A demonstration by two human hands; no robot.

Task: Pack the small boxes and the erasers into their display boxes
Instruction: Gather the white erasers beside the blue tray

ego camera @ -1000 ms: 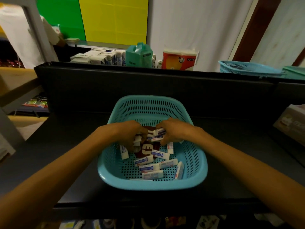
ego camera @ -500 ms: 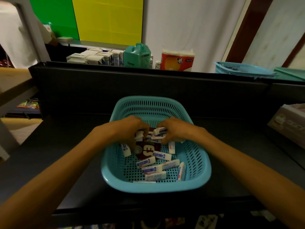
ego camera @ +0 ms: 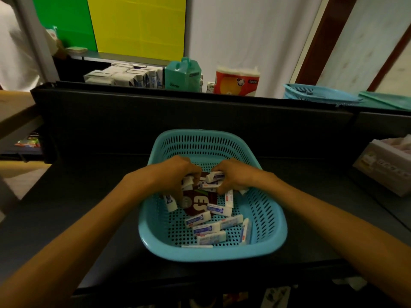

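A teal perforated basket (ego camera: 273, 238) sits on the dark counter in front of me. Several white erasers with blue-printed sleeves (ego camera: 210, 228) lie loose on its floor. A dark red flattened carton (ego camera: 198, 202) with white lettering lies among them. My left hand (ego camera: 175, 172) reaches into the back of the basket, fingers curled around a few erasers. My right hand (ego camera: 233, 174) is beside it, closed on a small bunch of erasers (ego camera: 213, 177). The two hands almost touch over the carton.
A grey cardboard display box (ego camera: 387, 167) stands at the right edge of the counter. Behind the dark partition (ego camera: 200, 116) are stacked white boxes (ego camera: 124, 75), a teal jug (ego camera: 183, 72), a tissue pack (ego camera: 236, 82) and a second blue basket (ego camera: 320, 94).
Both hands stay in the back of the basket, shifting the erasers slightly. My head has moved a little, so the scene sits differently in view.
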